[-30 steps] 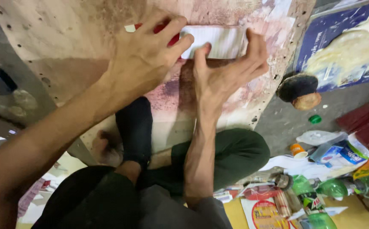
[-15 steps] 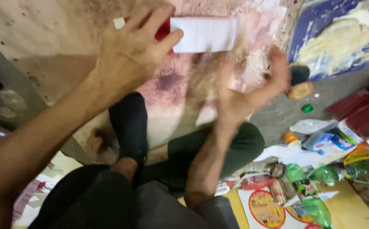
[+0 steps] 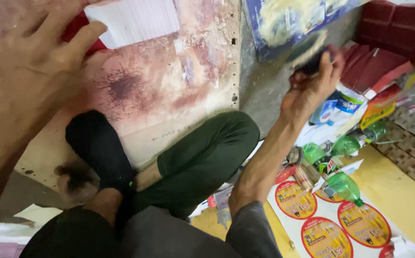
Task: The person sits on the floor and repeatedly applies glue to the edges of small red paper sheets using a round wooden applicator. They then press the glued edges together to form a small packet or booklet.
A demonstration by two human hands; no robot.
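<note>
Left hand (image 3: 35, 62) presses flat, fingers spread, on a white paper sheet (image 3: 133, 20) over a red piece (image 3: 81, 31), against a stained board (image 3: 169, 86) leaning on the crossed legs. Right hand (image 3: 312, 81), out to the right, has its grip closed around a dark round object (image 3: 312, 59), blurred. Green bottles (image 3: 346, 143) and round-printed sheets (image 3: 331, 215) lie on the floor below it.
</note>
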